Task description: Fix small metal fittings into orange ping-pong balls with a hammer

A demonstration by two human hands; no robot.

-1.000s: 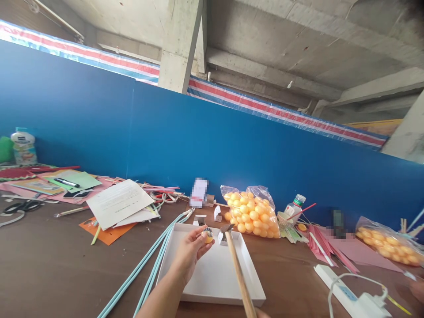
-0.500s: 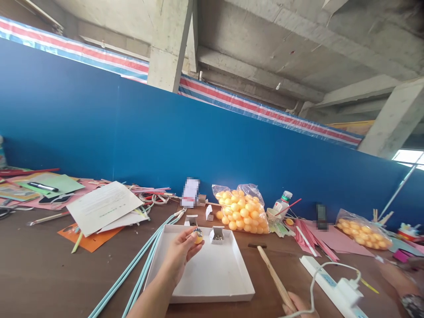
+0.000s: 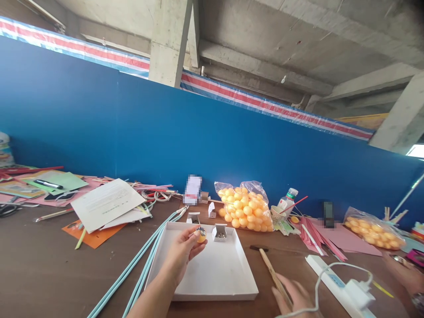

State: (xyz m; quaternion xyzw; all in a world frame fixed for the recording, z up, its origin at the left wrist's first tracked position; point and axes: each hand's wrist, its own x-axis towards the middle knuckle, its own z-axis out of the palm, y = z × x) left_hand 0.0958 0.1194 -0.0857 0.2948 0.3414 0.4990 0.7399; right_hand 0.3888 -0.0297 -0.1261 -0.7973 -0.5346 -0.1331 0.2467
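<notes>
My left hand (image 3: 188, 247) is closed on an orange ball (image 3: 200, 238) whose top is covered with shiny silver metal pieces, and holds it above the white tray (image 3: 212, 276). Inside the tray, at its far edge, a small open white box (image 3: 219, 233) contains small metal pieces. To the tray's right lies a hammer (image 3: 272, 273) with a wooden handle and a dark head. My right hand (image 3: 294, 293) is at the lower end of that handle, its fingers apart on either side of it.
A plastic bag of orange balls (image 3: 247, 210) stands behind the tray. Light blue rods (image 3: 135, 265) lie along its left side. A power strip (image 3: 338, 285) with a white cable is near my right hand. Another person's hand (image 3: 402, 269) appears at the right edge.
My right hand has loosened from the hammer handle and its fingers have spread; the hammer lies on the table. My left hand still holds the ball. The view has shifted slightly.
</notes>
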